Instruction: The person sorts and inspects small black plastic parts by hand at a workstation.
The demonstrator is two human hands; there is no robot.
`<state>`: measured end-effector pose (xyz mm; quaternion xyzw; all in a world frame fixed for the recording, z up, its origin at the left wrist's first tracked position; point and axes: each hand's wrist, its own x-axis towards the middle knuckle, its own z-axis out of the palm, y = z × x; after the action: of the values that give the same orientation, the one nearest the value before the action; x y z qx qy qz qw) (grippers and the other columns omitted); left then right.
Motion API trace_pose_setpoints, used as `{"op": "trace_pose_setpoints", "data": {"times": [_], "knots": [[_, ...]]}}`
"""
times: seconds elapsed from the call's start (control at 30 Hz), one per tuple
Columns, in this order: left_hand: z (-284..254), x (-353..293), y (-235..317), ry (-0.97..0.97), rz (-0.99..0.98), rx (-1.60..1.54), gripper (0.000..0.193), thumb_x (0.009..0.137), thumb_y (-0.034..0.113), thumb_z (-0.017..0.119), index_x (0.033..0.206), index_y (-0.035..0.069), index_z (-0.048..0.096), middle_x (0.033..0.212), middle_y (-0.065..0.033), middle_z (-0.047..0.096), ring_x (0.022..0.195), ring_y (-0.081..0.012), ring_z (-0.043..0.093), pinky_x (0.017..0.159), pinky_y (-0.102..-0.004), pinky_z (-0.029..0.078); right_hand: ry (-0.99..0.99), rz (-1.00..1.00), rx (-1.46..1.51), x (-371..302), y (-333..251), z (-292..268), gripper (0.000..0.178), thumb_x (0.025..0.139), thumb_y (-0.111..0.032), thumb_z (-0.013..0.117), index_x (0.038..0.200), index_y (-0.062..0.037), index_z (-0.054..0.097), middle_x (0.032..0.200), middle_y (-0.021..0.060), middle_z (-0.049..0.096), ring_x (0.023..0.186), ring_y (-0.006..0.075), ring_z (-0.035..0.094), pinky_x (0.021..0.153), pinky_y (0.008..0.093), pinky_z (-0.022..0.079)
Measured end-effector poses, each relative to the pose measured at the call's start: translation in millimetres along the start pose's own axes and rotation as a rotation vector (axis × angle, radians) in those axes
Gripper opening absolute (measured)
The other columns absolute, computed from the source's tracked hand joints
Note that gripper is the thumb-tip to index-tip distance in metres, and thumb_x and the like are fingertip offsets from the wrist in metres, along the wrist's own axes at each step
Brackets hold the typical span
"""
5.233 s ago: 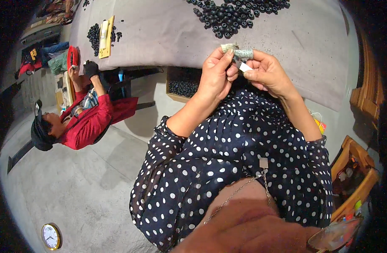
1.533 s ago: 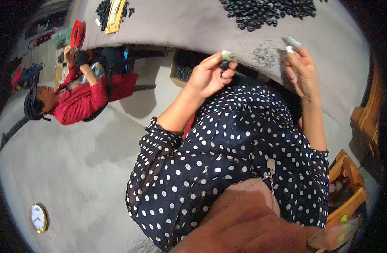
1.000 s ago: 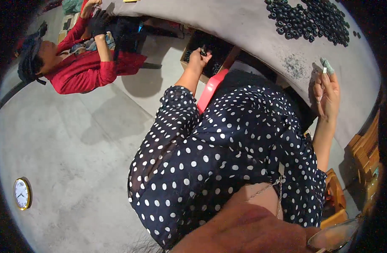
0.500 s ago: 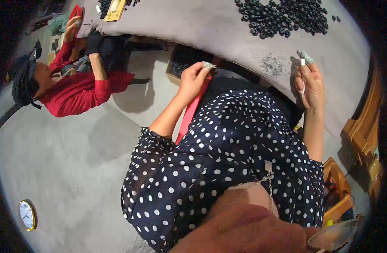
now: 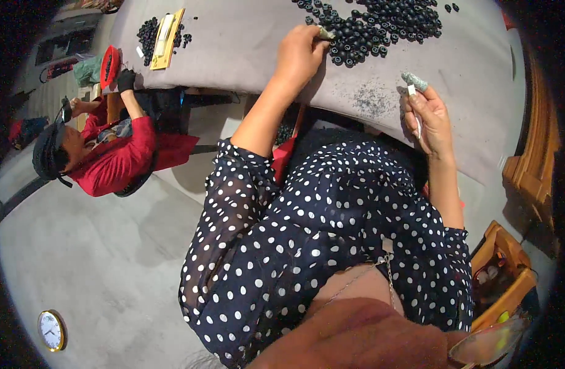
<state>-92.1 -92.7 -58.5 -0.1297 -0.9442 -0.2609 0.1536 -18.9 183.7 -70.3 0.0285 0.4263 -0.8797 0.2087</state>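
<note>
Now your left hand (image 5: 299, 54) is up on the grey table (image 5: 245, 43), far out from your body, where half a second ago it hung low by the table's near edge. It has reached the near-left fringe of the pile of black rings (image 5: 381, 24), so by the look of it you're going for a fresh ring. Your fingers there are bunched together, thumb against fingertips, pinching a small pale piece (image 5: 326, 32) right at the edge of the pile; whether a ring is already caught under them I can't tell, the hand covers it.

Your right hand (image 5: 427, 117) hangs back, nearer you and to the right, raised just off the table much as it was a moment ago. Its fingers are curled in, thumb pressed to forefinger, gripping a short grey-green roll (image 5: 414, 80) with a white tip that sticks up out of the fist. Just left of it lies a smudge of dark dust (image 5: 371, 101) on the cloth.

So the two hands are well apart: the left out at the pile, the right holding the roll ready.

Far left, another person in red (image 5: 119, 157) sits at the table's end with a gloved hand up, beside a smaller heap of rings (image 5: 148, 31) and a yellow strip (image 5: 167, 37). A clock (image 5: 51, 330) lies on the floor, near left.
</note>
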Motion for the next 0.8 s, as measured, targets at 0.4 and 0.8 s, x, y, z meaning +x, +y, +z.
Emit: {"op": "trace_pose_setpoints", "data": {"times": [0.4,0.8], "knots": [[1.5,-28.5,2.1,0.034,0.081,0.048,0.023,0.075,0.009,0.068,0.097,0.005,0.060,0.078,-0.0115,0.054,0.070,-0.0270,0.056,0.062,-0.0362,0.045,0.008,-0.023,-0.126,-0.4,-2.6,5.4,0.037,0.090,-0.012,0.055,0.124,-0.0005,0.049,0.072,-0.0012,0.050,0.045,0.0030,0.041,0.039,0.0154,0.032],[-21.0,-67.8,81.4,-0.259,-0.831,-1.680,0.027,0.084,0.001,0.061,0.111,-0.001,0.056,0.091,-0.0084,0.064,0.078,-0.0168,0.064,0.073,-0.0283,0.055,-0.223,0.135,-0.228,-10.3,1.7,47.7,0.035,0.083,-0.010,0.064,0.114,-0.0018,0.051,0.080,-0.0007,0.056,0.053,0.0009,0.047,0.043,0.0136,0.036]]}}
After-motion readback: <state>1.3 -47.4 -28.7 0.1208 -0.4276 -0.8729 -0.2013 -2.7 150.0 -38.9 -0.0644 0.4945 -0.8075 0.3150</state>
